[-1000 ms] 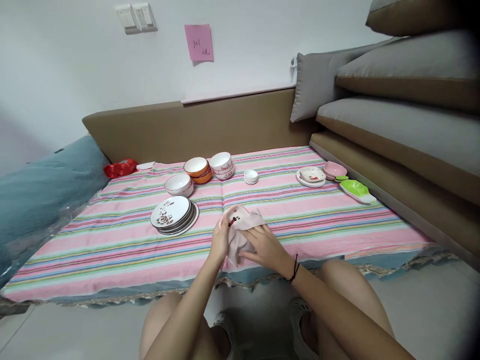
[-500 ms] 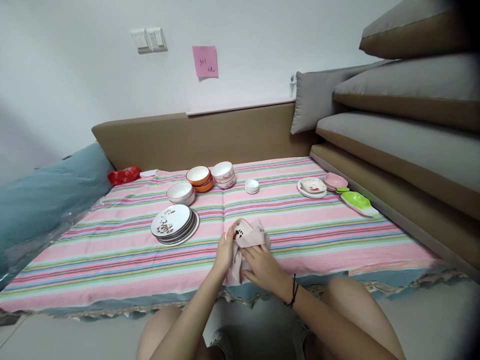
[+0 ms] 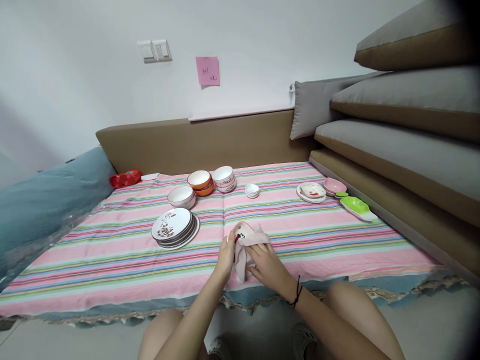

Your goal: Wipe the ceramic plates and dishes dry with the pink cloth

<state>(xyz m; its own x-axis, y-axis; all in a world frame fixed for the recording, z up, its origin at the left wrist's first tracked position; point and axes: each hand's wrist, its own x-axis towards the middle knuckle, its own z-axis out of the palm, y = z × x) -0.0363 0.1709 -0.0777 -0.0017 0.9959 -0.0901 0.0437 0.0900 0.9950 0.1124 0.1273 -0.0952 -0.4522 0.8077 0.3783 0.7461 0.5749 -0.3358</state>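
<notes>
My left hand (image 3: 226,256) grips the left rim of a small white bowl (image 3: 242,230) with a red and black print inside. Against the bowl's right and near side my right hand (image 3: 268,265) presses a pale pink cloth (image 3: 245,257), fingers closed on it. The cloth covers part of the bowl and hangs below it in loose folds. Both hands are above the near edge of the striped cover, at the middle. A stack of plates (image 3: 173,225) with brown flowers lies to the left of my hands.
Behind the plates stand white bowls (image 3: 180,195), orange bowls (image 3: 200,180) and patterned bowls (image 3: 223,175). Small white dishes (image 3: 252,189) sit at the centre. On the right are a printed dish (image 3: 312,190) on plates, pink bowls (image 3: 335,186) and a green leaf-shaped dish (image 3: 356,206), beside stacked cushions (image 3: 393,145).
The view has tilted up slightly, so everything sits a little lower. My right hand and the cloth have shifted slightly against the bowl; my left hand keeps its hold.
</notes>
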